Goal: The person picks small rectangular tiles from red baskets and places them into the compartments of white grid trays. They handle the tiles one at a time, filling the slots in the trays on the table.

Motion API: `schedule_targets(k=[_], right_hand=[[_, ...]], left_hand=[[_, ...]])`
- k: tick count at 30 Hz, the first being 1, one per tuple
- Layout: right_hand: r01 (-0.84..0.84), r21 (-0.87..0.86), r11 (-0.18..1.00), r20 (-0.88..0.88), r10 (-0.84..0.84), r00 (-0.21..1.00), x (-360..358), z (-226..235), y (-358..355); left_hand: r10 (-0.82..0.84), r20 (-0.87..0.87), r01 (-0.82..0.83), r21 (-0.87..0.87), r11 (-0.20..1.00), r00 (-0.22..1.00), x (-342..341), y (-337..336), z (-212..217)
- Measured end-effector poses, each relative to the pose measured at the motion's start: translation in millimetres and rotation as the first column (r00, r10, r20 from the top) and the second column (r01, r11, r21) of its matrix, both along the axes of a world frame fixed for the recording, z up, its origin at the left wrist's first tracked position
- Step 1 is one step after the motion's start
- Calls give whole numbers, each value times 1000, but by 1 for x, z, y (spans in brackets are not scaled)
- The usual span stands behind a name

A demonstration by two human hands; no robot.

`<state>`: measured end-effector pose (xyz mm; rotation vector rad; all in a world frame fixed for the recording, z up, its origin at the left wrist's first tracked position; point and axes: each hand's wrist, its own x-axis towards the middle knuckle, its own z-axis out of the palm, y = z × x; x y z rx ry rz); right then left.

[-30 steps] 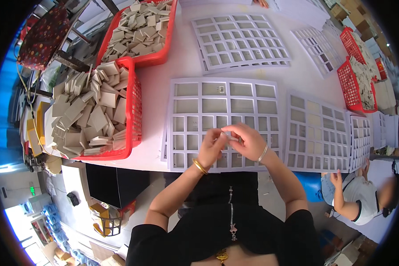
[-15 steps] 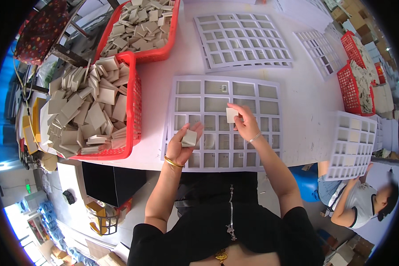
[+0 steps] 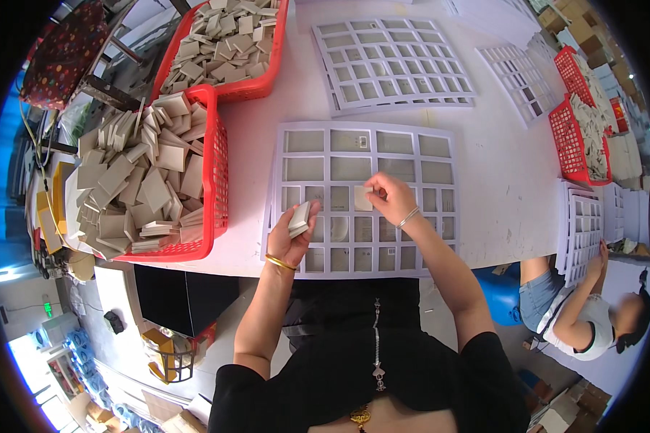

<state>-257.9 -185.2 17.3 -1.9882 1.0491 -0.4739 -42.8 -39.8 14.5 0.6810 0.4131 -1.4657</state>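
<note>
In front of me lies a white grid frame (image 3: 354, 275) with rows of rectangular compartments over a greyish backing, another frame's edge showing under its left side. My left hand (image 3: 289, 242) is closed around a small stack of pale square tiles (image 3: 300, 219), held tilted above the frame's left part. Between the thumb and fingers of my right hand (image 3: 395, 199) is a single cream tile (image 3: 363, 198), above the frame's middle compartments. Whether this tile touches the frame, I cannot tell.
At the left stand two red baskets (image 3: 217, 155) heaped with pale tiles. More grid frames (image 3: 390, 97) are stacked beyond mine. Further red baskets (image 3: 567, 141) stand at the right, near a person (image 3: 581, 328) holding a grid frame (image 3: 583, 234).
My right hand has moved slightly left with its tile. My left hand has turned, tilting its stack more on edge. The person at the right has shifted their frame.
</note>
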Motion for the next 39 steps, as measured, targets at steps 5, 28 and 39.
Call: schedule_targets(k=[5,28,39], right_hand=[[-89,-662,745,-59,67,996,6,9,-1],[70,210,975,204,-114,972,-29,0,53],[-6,80,997,133,-4,991,-19,7,59]], left_hand=[[-219,432,214,60,975,875,-12,-6,11],[-169,905,333,310,891,-391,-25,-62,-9],[71,677,382,323,866,-733,-23,-60,-9]])
